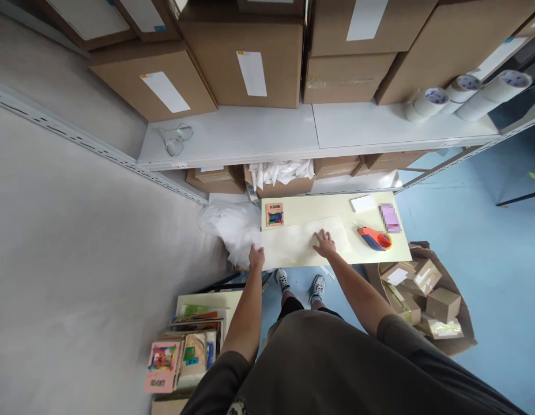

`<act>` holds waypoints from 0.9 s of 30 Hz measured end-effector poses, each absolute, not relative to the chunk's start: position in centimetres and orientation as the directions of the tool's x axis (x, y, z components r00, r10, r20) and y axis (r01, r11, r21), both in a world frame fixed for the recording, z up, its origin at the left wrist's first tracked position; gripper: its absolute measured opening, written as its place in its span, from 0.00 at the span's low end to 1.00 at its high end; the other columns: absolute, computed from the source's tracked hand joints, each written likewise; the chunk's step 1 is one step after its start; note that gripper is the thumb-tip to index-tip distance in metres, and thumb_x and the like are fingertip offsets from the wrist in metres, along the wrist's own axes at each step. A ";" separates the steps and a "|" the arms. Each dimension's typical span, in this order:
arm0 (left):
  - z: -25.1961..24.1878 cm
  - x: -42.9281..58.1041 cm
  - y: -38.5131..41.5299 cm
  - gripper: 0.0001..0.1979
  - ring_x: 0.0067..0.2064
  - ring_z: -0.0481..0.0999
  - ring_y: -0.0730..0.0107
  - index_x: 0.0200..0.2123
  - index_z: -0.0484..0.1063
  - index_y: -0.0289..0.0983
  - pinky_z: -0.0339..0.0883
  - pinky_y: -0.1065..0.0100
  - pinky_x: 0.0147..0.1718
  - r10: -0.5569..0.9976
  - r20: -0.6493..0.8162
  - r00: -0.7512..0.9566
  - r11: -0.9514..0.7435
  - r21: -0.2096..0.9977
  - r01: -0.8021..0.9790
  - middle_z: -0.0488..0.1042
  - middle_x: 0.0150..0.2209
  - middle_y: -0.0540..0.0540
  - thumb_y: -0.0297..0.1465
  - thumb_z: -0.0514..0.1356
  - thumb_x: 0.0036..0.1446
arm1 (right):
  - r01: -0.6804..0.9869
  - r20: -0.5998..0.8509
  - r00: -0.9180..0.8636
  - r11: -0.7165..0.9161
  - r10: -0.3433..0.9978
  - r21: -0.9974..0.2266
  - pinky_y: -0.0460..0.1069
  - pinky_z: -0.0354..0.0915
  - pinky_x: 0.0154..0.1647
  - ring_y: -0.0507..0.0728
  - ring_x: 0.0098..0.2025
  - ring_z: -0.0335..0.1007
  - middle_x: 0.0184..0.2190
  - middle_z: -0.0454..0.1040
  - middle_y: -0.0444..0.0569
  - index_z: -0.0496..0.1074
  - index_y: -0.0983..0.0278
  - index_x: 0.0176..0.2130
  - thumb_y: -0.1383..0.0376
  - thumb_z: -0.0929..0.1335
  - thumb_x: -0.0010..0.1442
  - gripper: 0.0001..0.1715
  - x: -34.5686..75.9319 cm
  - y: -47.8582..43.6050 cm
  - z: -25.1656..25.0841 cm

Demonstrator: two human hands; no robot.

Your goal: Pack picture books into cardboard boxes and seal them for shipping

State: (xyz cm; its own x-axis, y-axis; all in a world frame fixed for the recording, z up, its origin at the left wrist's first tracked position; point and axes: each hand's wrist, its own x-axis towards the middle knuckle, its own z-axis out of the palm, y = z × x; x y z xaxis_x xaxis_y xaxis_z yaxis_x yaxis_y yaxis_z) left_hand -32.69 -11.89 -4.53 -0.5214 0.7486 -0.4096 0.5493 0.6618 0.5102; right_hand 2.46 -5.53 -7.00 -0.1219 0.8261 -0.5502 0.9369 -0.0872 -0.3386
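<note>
A thin, translucent white packing sheet lies across the pale yellow table. At the table's left end, my left hand is closed on the sheet's edge. My right hand rests on the sheet with its fingers spread, holding nothing. Behind the sheet, near the back left corner, lies a small pink book with a colourful cover. To the right of my right hand sits an orange and blue tape dispenser. A white card or pad and a purple item, its surface blurred, lie behind it.
Bunched white wrapping hangs at the table's left end. A shelf with cardboard boxes and tape rolls stands behind. An open carton of small boxes is at right; stacked books are at lower left.
</note>
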 end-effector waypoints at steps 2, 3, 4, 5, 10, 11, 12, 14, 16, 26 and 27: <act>-4.2 -31.4 -12.3 0.31 0.67 0.71 0.47 0.71 0.63 0.37 0.67 0.53 0.64 0.764 -0.315 -0.563 0.642 0.457 0.615 0.73 0.66 0.33 0.34 0.59 0.67 | 0.970 -0.628 -0.079 -0.084 0.774 -0.227 0.68 0.52 0.73 0.70 0.82 0.31 0.82 0.33 0.53 0.50 0.52 0.79 0.52 0.68 0.70 0.47 3.1 -5.7 -6.7; -4.1 -30.6 -12.4 0.32 0.70 0.67 0.48 0.73 0.61 0.38 0.64 0.52 0.67 0.803 -0.264 -0.535 0.594 0.438 0.675 0.69 0.69 0.34 0.33 0.59 0.67 | 0.979 -0.648 -0.061 -0.081 0.759 -0.187 0.67 0.52 0.74 0.69 0.82 0.29 0.82 0.30 0.51 0.46 0.52 0.80 0.53 0.68 0.71 0.48 3.5 -5.9 -6.5; -4.0 -29.8 -12.5 0.31 0.72 0.64 0.49 0.73 0.61 0.39 0.60 0.52 0.70 0.853 -0.236 -0.466 0.522 0.421 0.742 0.67 0.71 0.35 0.33 0.58 0.68 | 0.984 -0.657 -0.049 -0.076 0.752 -0.160 0.66 0.52 0.74 0.69 0.82 0.28 0.82 0.28 0.50 0.44 0.51 0.80 0.53 0.68 0.71 0.49 4.0 -6.1 -6.4; -4.0 -28.9 -12.4 0.30 0.74 0.62 0.49 0.73 0.63 0.40 0.58 0.51 0.72 0.900 -0.239 -0.364 0.433 0.411 0.802 0.66 0.72 0.37 0.33 0.57 0.69 | 0.987 -0.658 -0.043 -0.070 0.752 -0.144 0.66 0.51 0.74 0.69 0.82 0.28 0.82 0.27 0.49 0.43 0.51 0.80 0.52 0.68 0.71 0.49 4.5 -6.3 -6.3; -5.2 -25.2 -11.7 0.36 0.80 0.44 0.40 0.75 0.61 0.42 0.54 0.46 0.73 0.885 -0.466 -0.002 0.188 0.353 0.917 0.50 0.79 0.40 0.38 0.63 0.67 | 0.989 -0.615 -0.029 -0.065 0.788 -0.130 0.68 0.51 0.74 0.71 0.82 0.28 0.82 0.28 0.48 0.43 0.48 0.80 0.49 0.68 0.71 0.50 8.3 -6.8 -6.8; -5.5 -24.8 -11.7 0.39 0.80 0.41 0.37 0.76 0.59 0.41 0.52 0.43 0.73 0.870 -0.493 -0.001 0.188 0.330 0.925 0.46 0.80 0.40 0.39 0.64 0.66 | 0.989 -0.607 -0.033 -0.064 0.794 -0.137 0.69 0.51 0.73 0.72 0.82 0.28 0.82 0.28 0.49 0.44 0.48 0.80 0.48 0.69 0.71 0.50 8.9 -6.9 -7.0; -5.9 -24.5 -11.7 0.41 0.80 0.38 0.35 0.77 0.57 0.42 0.51 0.42 0.74 0.862 -0.508 -0.005 0.188 0.310 0.932 0.43 0.81 0.40 0.40 0.65 0.65 | 0.987 -0.601 -0.041 -0.061 0.798 -0.147 0.69 0.51 0.73 0.72 0.82 0.28 0.82 0.28 0.49 0.44 0.47 0.80 0.48 0.69 0.70 0.51 9.5 -6.9 -7.2; -6.4 -24.2 -11.8 0.42 0.80 0.36 0.35 0.78 0.56 0.43 0.47 0.40 0.74 0.858 -0.513 -0.010 0.183 0.289 0.940 0.40 0.81 0.40 0.40 0.65 0.65 | 0.984 -0.597 -0.059 -0.056 0.800 -0.172 0.69 0.51 0.74 0.72 0.82 0.27 0.82 0.29 0.49 0.44 0.48 0.80 0.48 0.70 0.70 0.51 10.1 -6.9 -7.5; -6.6 -24.2 -12.0 0.43 0.80 0.36 0.35 0.78 0.55 0.44 0.46 0.39 0.75 0.861 -0.509 -0.013 0.184 0.288 0.940 0.39 0.81 0.41 0.42 0.66 0.64 | 0.979 -0.597 -0.047 -0.081 0.801 -0.186 0.71 0.50 0.74 0.74 0.82 0.28 0.82 0.32 0.50 0.46 0.49 0.80 0.51 0.71 0.69 0.51 10.0 -6.9 -7.6; -5.7 -28.3 -7.7 0.33 0.78 0.52 0.47 0.76 0.58 0.37 0.52 0.50 0.75 0.929 -0.280 -0.240 0.357 0.517 0.778 0.57 0.77 0.36 0.38 0.55 0.72 | 0.798 -0.337 -0.312 0.052 0.889 -0.600 0.63 0.53 0.77 0.66 0.81 0.41 0.80 0.49 0.56 0.56 0.63 0.77 0.57 0.64 0.72 0.41 -4.1 -2.0 -6.3; -5.9 -29.1 -6.6 0.33 0.77 0.55 0.48 0.76 0.58 0.37 0.53 0.51 0.74 0.920 -0.282 -0.272 0.386 0.540 0.748 0.60 0.76 0.35 0.36 0.55 0.72 | 0.788 -0.348 -0.345 0.068 0.872 -0.612 0.63 0.52 0.78 0.66 0.81 0.41 0.80 0.49 0.57 0.56 0.64 0.78 0.57 0.64 0.72 0.41 -6.3 -1.0 -6.3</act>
State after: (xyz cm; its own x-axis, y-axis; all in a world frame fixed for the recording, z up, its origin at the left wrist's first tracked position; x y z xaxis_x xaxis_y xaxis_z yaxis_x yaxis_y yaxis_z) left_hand -29.12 -6.62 -5.90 -0.2717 0.9202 -0.2816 0.7476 0.3861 0.5404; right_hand -6.27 -0.97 -6.34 -0.3452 0.8718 -0.3475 0.7881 0.0682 -0.6117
